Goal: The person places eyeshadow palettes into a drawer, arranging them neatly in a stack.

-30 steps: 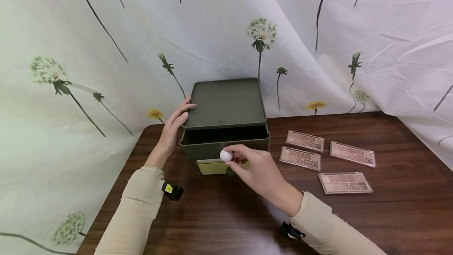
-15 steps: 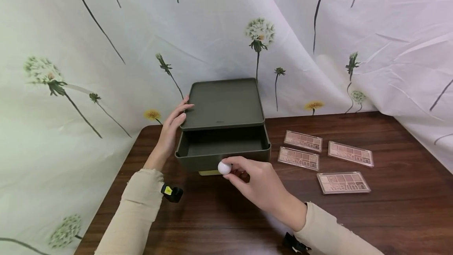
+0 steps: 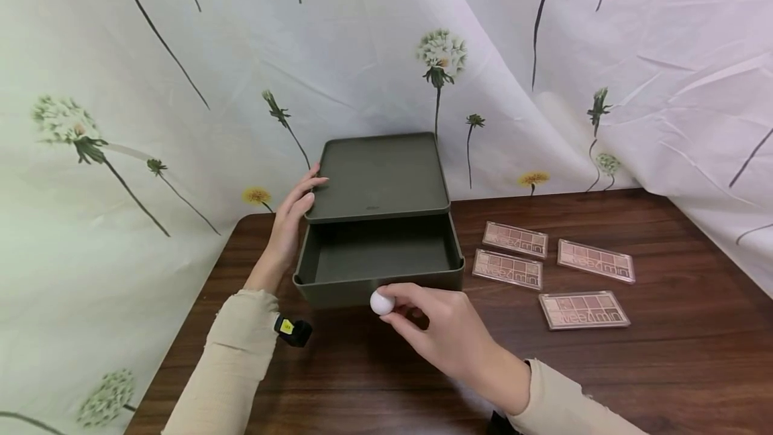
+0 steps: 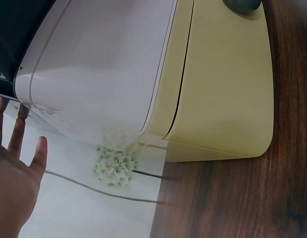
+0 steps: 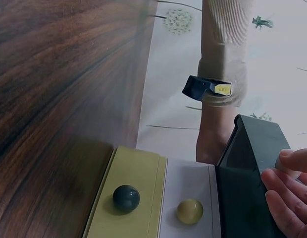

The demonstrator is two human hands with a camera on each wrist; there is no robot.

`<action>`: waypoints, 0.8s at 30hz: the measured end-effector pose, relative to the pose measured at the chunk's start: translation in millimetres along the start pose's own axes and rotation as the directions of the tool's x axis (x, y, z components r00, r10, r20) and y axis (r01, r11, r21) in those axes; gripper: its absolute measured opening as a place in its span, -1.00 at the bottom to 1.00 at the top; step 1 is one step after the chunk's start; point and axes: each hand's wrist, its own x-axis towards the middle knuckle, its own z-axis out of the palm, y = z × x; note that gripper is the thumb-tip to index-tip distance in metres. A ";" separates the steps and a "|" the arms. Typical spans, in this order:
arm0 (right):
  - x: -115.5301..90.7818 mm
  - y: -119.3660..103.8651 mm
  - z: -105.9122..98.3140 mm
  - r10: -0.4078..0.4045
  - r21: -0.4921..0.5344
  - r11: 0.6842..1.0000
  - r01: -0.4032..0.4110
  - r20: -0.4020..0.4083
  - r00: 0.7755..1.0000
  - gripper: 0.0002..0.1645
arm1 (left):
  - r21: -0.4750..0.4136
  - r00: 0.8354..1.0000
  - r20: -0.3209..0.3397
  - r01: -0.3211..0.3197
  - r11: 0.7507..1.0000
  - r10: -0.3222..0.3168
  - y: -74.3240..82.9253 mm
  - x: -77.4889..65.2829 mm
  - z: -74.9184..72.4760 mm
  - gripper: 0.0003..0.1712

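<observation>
A small drawer cabinet with a dark green top stands against the cloth backdrop. Its dark green top drawer is pulled well out, and nothing shows inside it. My right hand pinches the drawer's round white knob between thumb and fingers. My left hand rests against the cabinet's left side, fingers extended, tips by the top edge. Below, a white middle drawer with a yellow knob and a yellow bottom drawer with a dark green knob are both closed.
Several eyeshadow palettes lie on the dark wooden table to the right of the cabinet. A white cloth with printed dandelions hangs behind and along both sides of the table.
The right hand has drawn the top drawer farther out toward me by its white knob, showing more of the drawer's inside. The left hand has stayed at the cabinet's side.
</observation>
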 end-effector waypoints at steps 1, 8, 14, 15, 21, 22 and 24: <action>-0.7 -0.1 0.1 -0.011 -0.007 1.000 0.011 -0.004 1.000 -0.51 | -0.003 1.000 -0.002 -0.002 1.000 0.002 0.0 -0.2 0.2 -0.49; -4.3 -3.2 -1.4 -0.027 -0.037 0.999 0.026 -0.016 1.000 -0.53 | -0.027 1.000 -0.009 -0.009 1.000 0.008 -1.2 0.5 1.2 -0.49; -6.4 -6.3 -0.4 -0.027 -0.055 0.998 0.025 -0.021 0.999 -0.55 | -0.020 1.000 -0.014 -0.017 1.000 0.016 -2.8 1.3 2.2 -0.49; -6.6 -6.4 0.0 -0.029 -0.058 0.998 0.028 -0.021 0.999 -0.55 | -0.021 1.000 -0.015 -0.020 1.000 0.019 -3.3 1.3 2.2 -0.49; -8.0 -5.8 1.7 -0.042 -0.067 0.997 0.040 -0.027 0.999 -0.60 | -0.025 0.999 -0.018 -0.029 0.999 0.028 -4.6 0.4 2.1 -0.49; -8.5 -5.6 1.8 -0.046 -0.071 0.996 0.044 -0.028 0.999 -0.62 | -0.025 0.999 -0.019 -0.029 0.999 0.028 -4.4 0.3 2.4 -0.49; -10.0 -5.6 1.7 -0.048 -0.077 0.996 0.046 -0.024 0.999 -0.64 | -0.030 0.999 -0.021 -0.028 0.999 0.027 -4.2 0.0 2.9 -0.49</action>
